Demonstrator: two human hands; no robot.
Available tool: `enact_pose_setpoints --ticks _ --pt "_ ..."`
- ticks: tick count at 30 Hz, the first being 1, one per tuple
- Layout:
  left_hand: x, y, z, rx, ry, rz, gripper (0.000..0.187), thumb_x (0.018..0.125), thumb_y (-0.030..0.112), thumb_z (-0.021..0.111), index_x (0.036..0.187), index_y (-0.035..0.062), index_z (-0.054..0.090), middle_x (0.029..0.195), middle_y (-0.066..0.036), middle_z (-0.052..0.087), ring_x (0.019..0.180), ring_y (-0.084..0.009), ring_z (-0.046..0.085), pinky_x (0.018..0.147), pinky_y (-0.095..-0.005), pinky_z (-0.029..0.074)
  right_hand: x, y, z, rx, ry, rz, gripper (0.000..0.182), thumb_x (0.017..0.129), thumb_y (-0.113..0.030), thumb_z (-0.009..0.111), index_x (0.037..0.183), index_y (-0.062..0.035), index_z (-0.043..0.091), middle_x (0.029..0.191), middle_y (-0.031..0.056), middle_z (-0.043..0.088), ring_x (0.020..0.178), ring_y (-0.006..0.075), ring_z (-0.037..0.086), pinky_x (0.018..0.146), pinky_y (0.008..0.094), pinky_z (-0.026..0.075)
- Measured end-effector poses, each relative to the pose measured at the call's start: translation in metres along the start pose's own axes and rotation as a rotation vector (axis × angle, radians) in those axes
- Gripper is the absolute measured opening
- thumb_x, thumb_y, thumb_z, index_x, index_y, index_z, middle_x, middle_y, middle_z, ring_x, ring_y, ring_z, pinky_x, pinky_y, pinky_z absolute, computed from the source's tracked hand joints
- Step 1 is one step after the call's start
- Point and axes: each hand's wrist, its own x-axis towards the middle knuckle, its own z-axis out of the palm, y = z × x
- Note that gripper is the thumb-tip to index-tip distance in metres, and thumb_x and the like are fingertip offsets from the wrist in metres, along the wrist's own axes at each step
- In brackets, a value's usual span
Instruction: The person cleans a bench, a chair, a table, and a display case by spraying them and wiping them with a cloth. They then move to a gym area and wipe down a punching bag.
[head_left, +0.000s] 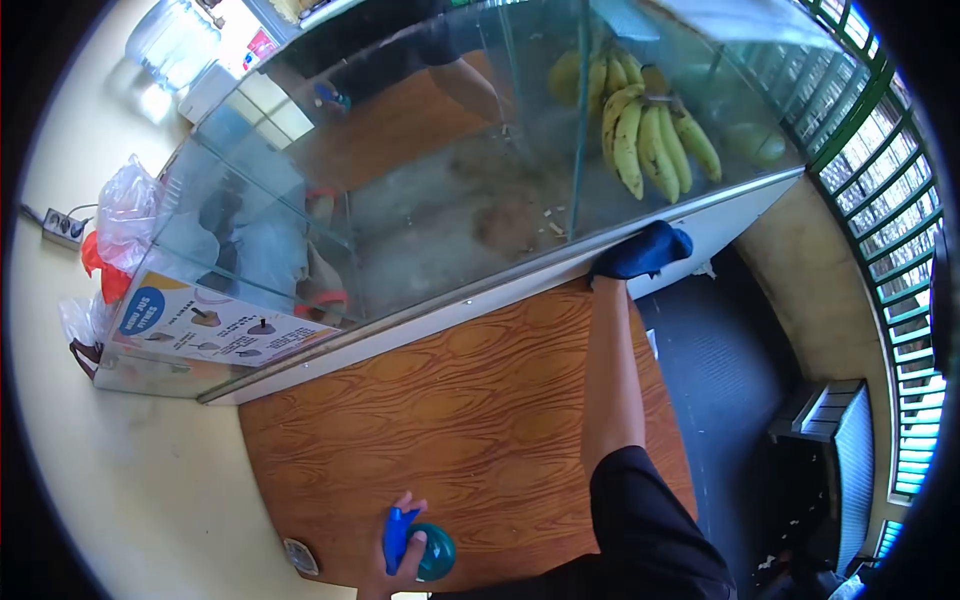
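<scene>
My left hand (402, 550) is wrapped round a spray bottle (436, 553) with a blue trigger head and a green body, low over the wooden tabletop. My right arm reaches forward, and a dark blue cloth (645, 250) covers most of my right hand (608, 283), hiding the fingers. The cloth is against the white lower ledge (480, 297) of a glass display case (430, 240). Behind the glass, close to the cloth, hang bunches of yellow bananas (655, 140).
A wooden table (450, 400) stands before the case. On the left are a printed menu sheet (215, 320), plastic bags (130, 215) and a power strip (65, 228). A round object (300, 556) lies at the table's left edge. A dark bench (835, 430) and green window bars (880, 200) are at right.
</scene>
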Motion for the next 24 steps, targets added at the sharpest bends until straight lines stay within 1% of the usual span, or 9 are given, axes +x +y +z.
enact_pose_setpoints --ticks 4,10,13,15,17,19,21,22,24 --pt "0.007 -0.019 -0.014 -0.009 0.014 -0.034 0.06 0.092 0.004 0.059 0.147 -0.0031 0.036 0.131 -0.019 0.057 0.124 -0.0295 0.057 0.105 -0.0418 0.043 -0.084 -0.046 -0.029 -0.005 -0.051 0.044 0.008 0.093 -0.004 0.052 0.093 -0.0065 0.045 0.091 0.0018 0.042 0.084 0.0142 0.041 0.07 0.0272 0.044" --pt "0.003 -0.03 -0.048 -0.077 -0.005 0.018 0.061 0.092 0.009 0.062 0.146 -0.0042 0.037 0.131 -0.02 0.056 0.124 -0.0303 0.057 0.105 -0.0418 0.044 -0.201 -0.188 -0.084 0.073 -0.094 0.08 0.007 0.094 -0.002 0.05 0.095 -0.0072 0.046 0.09 0.002 0.042 0.083 0.0135 0.042 0.071 0.0262 0.044" --pt "-0.008 -0.03 -0.074 -0.04 -0.033 0.022 0.061 0.092 0.009 0.062 0.146 -0.005 0.037 0.131 -0.02 0.056 0.123 -0.0302 0.057 0.105 -0.0417 0.044 -0.246 -0.244 -0.116 0.138 -0.122 0.1 0.007 0.095 -0.001 0.049 0.096 -0.0076 0.046 0.09 0.0021 0.043 0.083 0.0132 0.043 0.071 0.0258 0.044" --pt "-0.018 -0.032 -0.093 -0.03 -0.018 0.026 0.061 0.092 0.008 0.062 0.146 -0.0053 0.037 0.131 -0.02 0.056 0.123 -0.0301 0.057 0.104 -0.0415 0.044 -0.251 -0.265 -0.117 0.179 -0.125 0.101 0.007 0.095 -0.001 0.049 0.096 -0.0077 0.046 0.09 0.0022 0.043 0.083 0.0131 0.043 0.071 0.0256 0.045" --pt "-0.026 -0.032 -0.109 -0.021 0.001 0.028 0.06 0.092 0.008 0.062 0.145 -0.0055 0.037 0.132 -0.02 0.056 0.123 -0.0299 0.057 0.104 -0.0413 0.045 -0.26 -0.281 -0.117 -0.507 -0.269 -0.044 0.012 0.096 -0.001 0.047 0.089 -0.0105 0.047 0.085 -0.0003 0.042 0.076 0.0115 0.042 0.065 0.0242 0.043" --pt "-0.032 -0.033 -0.122 0.038 0.019 0.085 0.051 0.098 0.011 0.059 0.145 0.0014 0.042 0.137 -0.015 0.057 0.129 -0.0254 0.053 0.106 -0.0361 0.041 -0.267 -0.288 -0.116 -1.203 -0.4 -0.192 0.02 0.096 0.0 0.046 0.081 -0.0133 0.047 0.08 -0.0028 0.041 0.069 0.01 0.041 0.059 0.0228 0.042" --pt "-0.033 -0.053 -0.137 0.047 0.029 0.145 0.051 0.099 0.011 0.058 0.146 0.0009 0.041 0.137 -0.015 0.057 0.129 -0.0247 0.053 0.106 -0.0363 0.041 -0.275 -0.288 -0.117 -1.915 -0.521 -0.344 0.028 0.097 0.0 0.045 0.074 -0.0161 0.047 0.076 -0.0053 0.04 0.061 0.0085 0.039 0.053 0.0213 0.04" --pt "-0.031 -0.061 -0.139 0.059 0.041 0.207 0.052 0.1 0.012 0.057 0.148 0.0004 0.04 0.136 -0.015 0.057 0.128 -0.0241 0.053 0.105 -0.0365 0.041 -0.259 -0.284 -0.111 -1.913 -0.521 -0.349 0.028 0.097 0.0 0.045 0.074 -0.0161 0.047 0.076 -0.0053 0.04 0.061 0.0085 0.039 0.053 0.0213 0.04" --pt "-0.028 -0.046 -0.139 0.032 0.041 0.122 0.056 0.096 0.009 0.059 0.147 -0.0023 0.039 0.134 -0.017 0.057 0.126 -0.0269 0.055 0.104 -0.0385 0.043 -0.183 -0.251 -0.09 -1.95 -0.277 -0.308 0.033 0.089 0.004 0.046 0.066 -0.02 0.043 0.066 -0.0095 0.037 0.054 0.0025 0.04 0.045 0.0212 0.032"
